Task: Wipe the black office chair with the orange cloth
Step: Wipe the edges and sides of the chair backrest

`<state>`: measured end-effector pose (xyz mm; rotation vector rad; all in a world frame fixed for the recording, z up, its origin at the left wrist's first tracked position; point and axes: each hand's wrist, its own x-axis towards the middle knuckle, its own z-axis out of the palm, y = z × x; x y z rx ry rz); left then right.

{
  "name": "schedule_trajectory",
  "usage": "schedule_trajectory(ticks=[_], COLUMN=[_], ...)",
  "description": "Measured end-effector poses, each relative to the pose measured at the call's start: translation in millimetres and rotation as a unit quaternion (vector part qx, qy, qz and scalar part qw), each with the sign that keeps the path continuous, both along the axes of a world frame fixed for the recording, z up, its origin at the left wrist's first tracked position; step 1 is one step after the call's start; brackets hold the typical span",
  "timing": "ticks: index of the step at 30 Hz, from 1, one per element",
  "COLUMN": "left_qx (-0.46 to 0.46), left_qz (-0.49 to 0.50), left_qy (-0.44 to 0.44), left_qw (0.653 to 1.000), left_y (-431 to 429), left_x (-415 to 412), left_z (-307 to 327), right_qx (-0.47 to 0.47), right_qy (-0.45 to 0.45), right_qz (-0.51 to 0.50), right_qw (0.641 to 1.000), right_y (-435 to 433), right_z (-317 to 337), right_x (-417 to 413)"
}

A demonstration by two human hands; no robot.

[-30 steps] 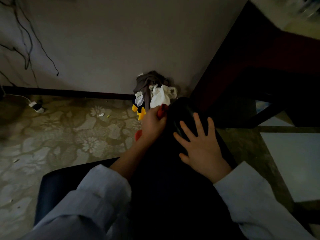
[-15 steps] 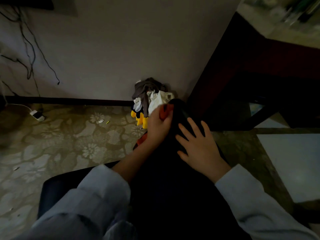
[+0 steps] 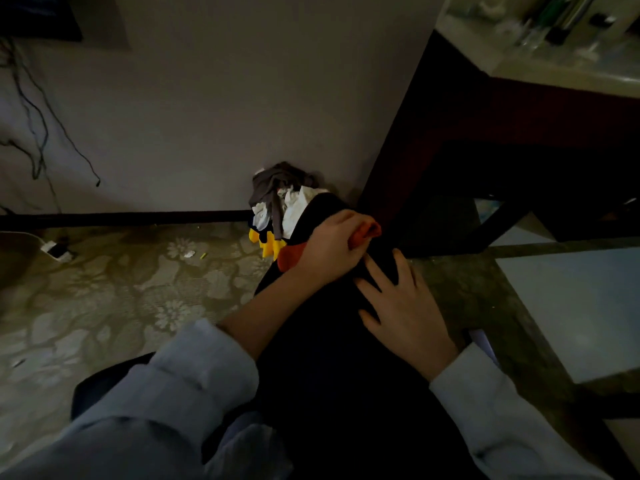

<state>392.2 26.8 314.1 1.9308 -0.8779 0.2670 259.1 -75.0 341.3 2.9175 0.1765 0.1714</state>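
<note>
The left hand [image 3: 332,247] is gripping the soft, bunched orange cloth [image 3: 367,231], fingers curled round it, on the rounded far end of the black office chair [image 3: 346,375]. The chair's smooth dark surface is running lengthwise away toward the wall [image 3: 225,116]. The right hand [image 3: 405,317] is lying flat on it, fingers spread.

One left hand [image 3: 331,249], one right hand [image 3: 407,311], one orange cloth [image 3: 290,258], one black chair [image 3: 343,393].
</note>
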Motion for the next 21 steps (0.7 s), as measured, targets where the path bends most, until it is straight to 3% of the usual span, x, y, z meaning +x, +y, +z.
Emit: schedule_trajectory(ticks=[2,6,10,13,17,21], left_qx=[0.041,0.082,0.103,0.086,-0.005,-0.038], left_qz=[0.045,0.131,0.107,0.032,-0.05,0.002], left_qy=[-0.006,0.072,0.051,0.04,0.026,0.037], left_qw=[0.998,0.985,0.988,0.995,0.998,0.999], left_y=[-1.4,-13.7,-11.1,-7.6,2.2,3.9], left_x=[21.2,44.5,29.3,-1.8,-49.0,-42.6], left_z=[7.5,25.0,26.1,22.2,2.9,-11.2], right_qx=[0.001,0.007,0.014,0.02,0.0,0.001], right_qy=[-0.011,-0.037,-0.064,-0.066,-0.063,-0.065], right_qz=[-0.005,-0.022,-0.019,-0.019,-0.003,-0.035], right_qw=[1.0,0.999,0.998,0.997,0.998,0.997], right_y=[0.6,-1.0,0.3,2.0,-2.1,-13.2], right_z=[0.0,-1.3,-2.6,-0.6,-6.9,-10.8], right_x=[-3.2,-10.3,-15.1,-15.8,-37.8,-80.7])
